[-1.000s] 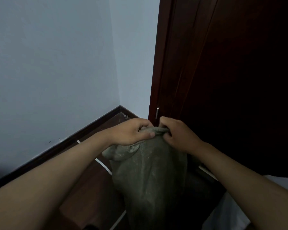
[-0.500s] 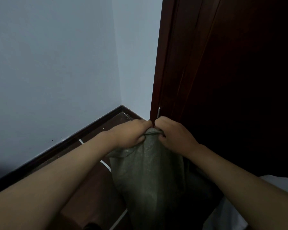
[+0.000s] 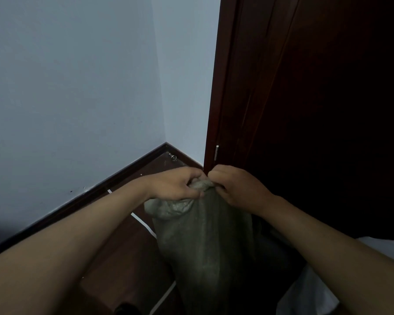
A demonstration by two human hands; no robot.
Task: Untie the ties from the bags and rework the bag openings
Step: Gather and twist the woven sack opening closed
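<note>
Pale blue wall [image 3: 66, 87] runs along the left, above a dark skirting board [image 3: 100, 189] and brown floor [image 3: 123, 258]. Left hand [image 3: 175, 185] curls its fingers around the bunched top of a grey-green bag [image 3: 203, 242], which stands upright on the floor in the corner. Right hand [image 3: 239, 187] pinches the same gathered top from the other side. Beside it stands a dark wooden door [image 3: 316, 110].
</note>
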